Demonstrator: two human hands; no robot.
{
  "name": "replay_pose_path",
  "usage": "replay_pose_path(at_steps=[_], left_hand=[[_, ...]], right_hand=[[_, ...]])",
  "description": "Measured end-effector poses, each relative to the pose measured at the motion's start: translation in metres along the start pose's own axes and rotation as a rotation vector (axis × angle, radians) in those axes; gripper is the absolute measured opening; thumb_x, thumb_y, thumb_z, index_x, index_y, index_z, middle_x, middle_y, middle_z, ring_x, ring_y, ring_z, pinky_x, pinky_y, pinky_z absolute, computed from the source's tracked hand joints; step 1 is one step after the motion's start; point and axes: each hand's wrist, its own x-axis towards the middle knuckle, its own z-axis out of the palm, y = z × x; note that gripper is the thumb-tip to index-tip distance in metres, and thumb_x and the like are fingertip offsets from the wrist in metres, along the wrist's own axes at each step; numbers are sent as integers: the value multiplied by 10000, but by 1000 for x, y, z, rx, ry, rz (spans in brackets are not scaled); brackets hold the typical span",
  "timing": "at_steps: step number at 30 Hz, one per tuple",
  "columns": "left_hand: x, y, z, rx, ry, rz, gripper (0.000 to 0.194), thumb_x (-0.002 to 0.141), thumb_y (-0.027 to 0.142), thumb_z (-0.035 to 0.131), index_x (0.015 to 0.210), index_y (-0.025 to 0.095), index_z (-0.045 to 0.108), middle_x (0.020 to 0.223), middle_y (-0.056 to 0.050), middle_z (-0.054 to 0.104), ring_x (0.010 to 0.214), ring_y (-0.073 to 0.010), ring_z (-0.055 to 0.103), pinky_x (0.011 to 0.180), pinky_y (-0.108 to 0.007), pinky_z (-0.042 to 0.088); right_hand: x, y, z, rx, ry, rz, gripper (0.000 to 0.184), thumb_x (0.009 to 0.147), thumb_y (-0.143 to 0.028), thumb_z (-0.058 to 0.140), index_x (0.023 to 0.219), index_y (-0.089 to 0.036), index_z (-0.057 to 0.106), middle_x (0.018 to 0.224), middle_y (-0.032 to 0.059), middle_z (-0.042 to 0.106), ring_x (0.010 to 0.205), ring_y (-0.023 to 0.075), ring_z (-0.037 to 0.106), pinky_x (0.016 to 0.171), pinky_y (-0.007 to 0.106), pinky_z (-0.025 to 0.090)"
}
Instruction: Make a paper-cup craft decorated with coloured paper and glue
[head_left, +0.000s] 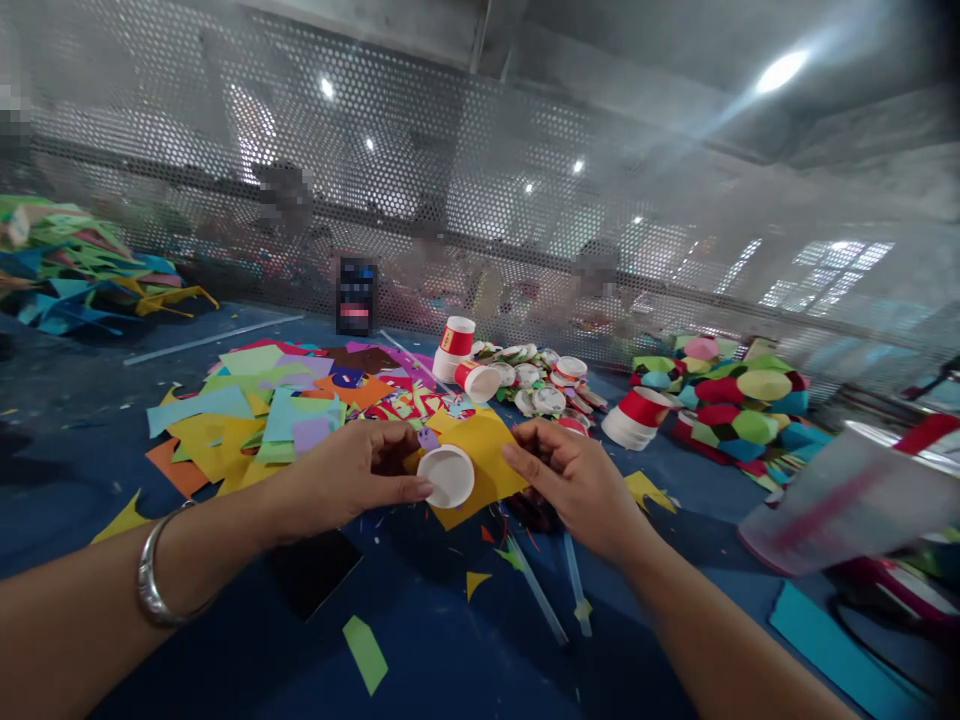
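Note:
My left hand, a silver bangle on its wrist, pinches a shallow white round piece that looks like the base of a paper cup. Behind this piece lies a sheet of yellow paper, its right edge gripped between the thumb and fingers of my right hand. A small purple piece shows by my left fingertips. Something dark sits under my right hand, too shadowed to name. Below the hands, two clear glue sticks and paper scraps lie on the blue table.
Coloured paper sheets are heaped on the left. Red and white paper cups, a pile of round white pieces and multicoloured paper shapes stand behind. A phone is propped at the back; a translucent cup stands right.

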Motion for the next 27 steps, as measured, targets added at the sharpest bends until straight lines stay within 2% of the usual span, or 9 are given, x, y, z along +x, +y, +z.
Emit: replay_pose_path(at_steps=[2, 5, 9, 11, 15, 19, 23, 27], left_hand=[[0, 3, -2, -13, 54, -14, 295, 778, 432, 745, 882, 196, 603, 801, 7, 632, 750, -147, 582, 694, -297, 449], [1, 5, -9, -43, 198, -20, 299, 761, 430, 760, 887, 192, 628, 820, 5, 647, 771, -155, 593, 716, -308, 463], [5, 0, -19, -195, 323, -31, 334, 765, 406, 773, 994, 191, 659, 1025, -35, 693, 903, -176, 631, 843, -334, 500], [6, -3, -19, -258, 329, -38, 356, 772, 398, 774, 1032, 185, 659, 1086, -59, 693, 952, -188, 639, 885, -349, 508], [6, -2, -12, -274, 290, -40, 354, 790, 415, 759, 1028, 175, 655, 1120, -80, 687, 1003, -212, 637, 903, -365, 518], [5, 3, -4, -314, 275, -57, 342, 759, 403, 786, 981, 178, 656, 1086, -70, 689, 972, -205, 639, 885, -359, 523], [4, 7, 2, -398, 286, -84, 375, 715, 344, 823, 1013, 176, 670, 1083, -68, 687, 974, -206, 639, 889, -363, 526], [2, 7, 5, -466, 264, -106, 426, 686, 325, 854, 1040, 173, 674, 1104, -64, 677, 975, -193, 625, 888, -348, 519]], right_hand=[[-2, 0, -2, -41, 34, 10, 255, 954, -453, 565, 961, -202, 611, 743, -17, 581, 607, 124, 529, 556, 243, 426], [-5, -1, -5, -165, 70, -31, 243, 953, -432, 567, 926, -199, 632, 744, 0, 622, 635, 135, 558, 563, 246, 425], [-9, 1, -6, -372, -33, -44, 179, 948, -340, 543, 867, -201, 623, 697, 5, 631, 580, 132, 539, 525, 251, 386], [-11, 3, -4, -512, -83, -62, 151, 937, -284, 526, 850, -199, 616, 703, 15, 639, 578, 139, 537, 531, 263, 370], [-13, 3, 3, -805, -75, -96, 142, 928, -233, 505, 869, -185, 625, 812, 60, 675, 676, 189, 596, 557, 288, 329], [-12, 6, 11, -1033, -118, -78, 143, 924, -230, 521, 925, -162, 647, 932, 98, 687, 743, 232, 637, 523, 291, 217], [-11, 9, 16, -1089, -129, -78, 125, 899, -209, 527, 886, -154, 638, 925, 98, 682, 706, 217, 626, 513, 299, 145], [-10, 7, 12, -1029, -32, -58, 101, 862, -229, 538, 788, -175, 580, 816, 78, 652, 678, 204, 576, 517, 294, 177]])
